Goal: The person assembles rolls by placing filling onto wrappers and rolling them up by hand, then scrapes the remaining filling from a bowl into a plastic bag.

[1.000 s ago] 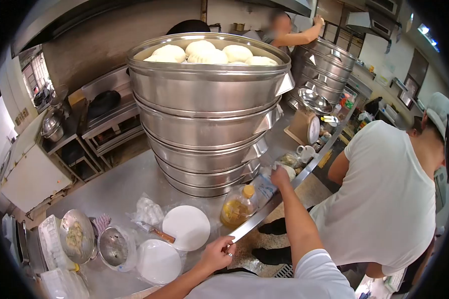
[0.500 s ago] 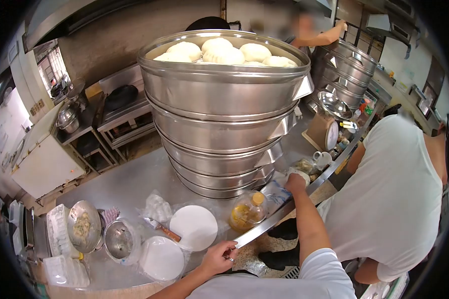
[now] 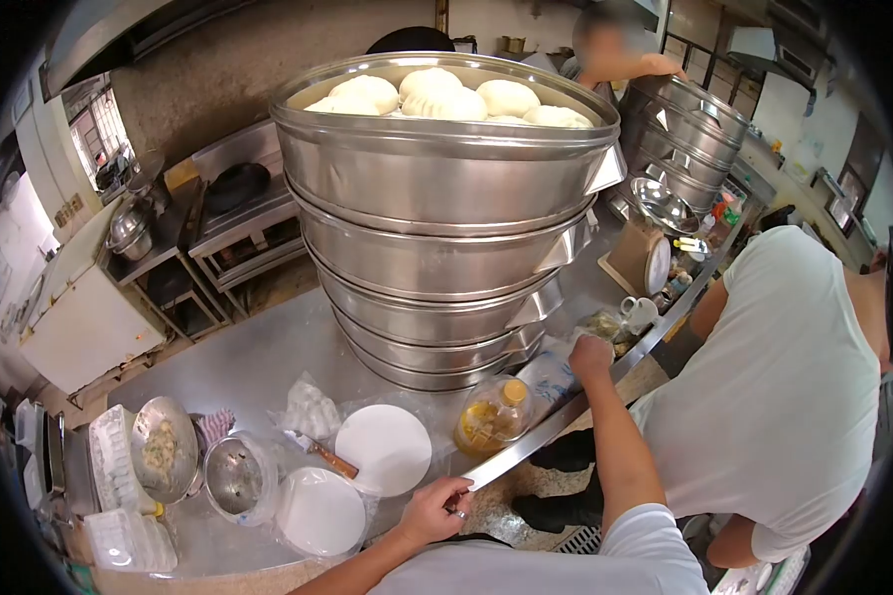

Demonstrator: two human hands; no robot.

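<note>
My left hand [image 3: 437, 511] has its fingers closed on the metal table edge [image 3: 501, 466], near a white disc [image 3: 383, 450] and a wooden-handled tool [image 3: 333, 459]. Farther right, my right hand [image 3: 590, 357] is closed beside a plastic bag [image 3: 546, 377] at the table's edge; what it holds, if anything, is hidden. Between my hands stands a bottle of yellow liquid [image 3: 481, 421] with a yellow cap. Behind it rises a tall stack of steel steamers [image 3: 437, 188], with white buns [image 3: 446, 102] in the top one.
A person in a white shirt [image 3: 764, 397] bends at the right. Another person [image 3: 605, 59] is at a second steamer stack [image 3: 690, 129]. A scale [image 3: 635, 260] stands on the table. Bowls [image 3: 236, 480] and plastic trays [image 3: 129, 540] lie at the left; a stove [image 3: 243, 223] is beyond.
The view has shifted slightly. My right hand was on something pale near the bag and now shows as a closed hand slightly higher. The far person's arm has lowered onto the steamer.
</note>
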